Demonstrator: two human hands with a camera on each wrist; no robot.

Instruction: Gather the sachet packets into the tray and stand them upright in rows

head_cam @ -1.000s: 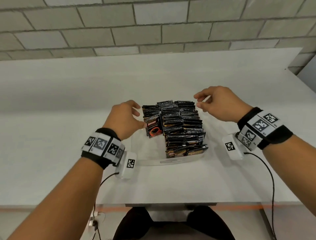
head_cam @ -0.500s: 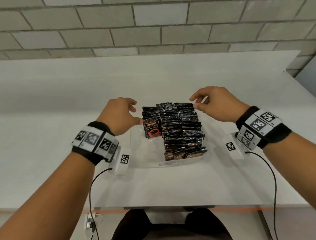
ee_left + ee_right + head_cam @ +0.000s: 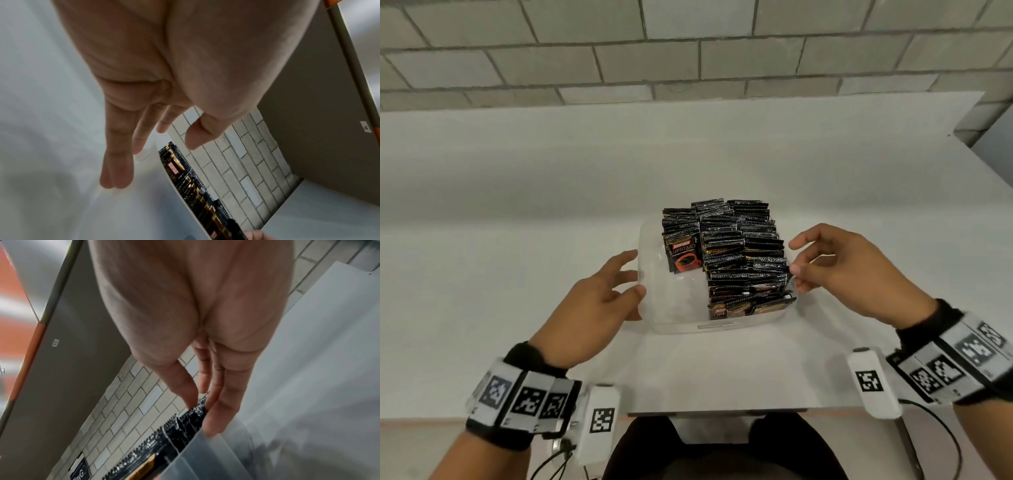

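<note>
A clear plastic tray sits mid-table in the head view. Black sachets stand upright in rows that fill its right side and far left corner. One front sachet shows a red cup. My left hand lies against the tray's left wall, fingers straight and thumb by the rim, holding nothing. In the left wrist view my left hand is spread beside the sachets. My right hand is at the tray's right side. In the right wrist view my right hand touches the sachets' serrated tops above the tray wall.
The tray's near left floor is bare. The white table runs back to a grey brick wall and ends at an edge on the right. Cables hang from both wrist units by the table's front edge.
Both hands have drawn back along the tray's sides. The left left the sachet stack for the left wall and opened flat; the right came from the far corner to mid right side.
</note>
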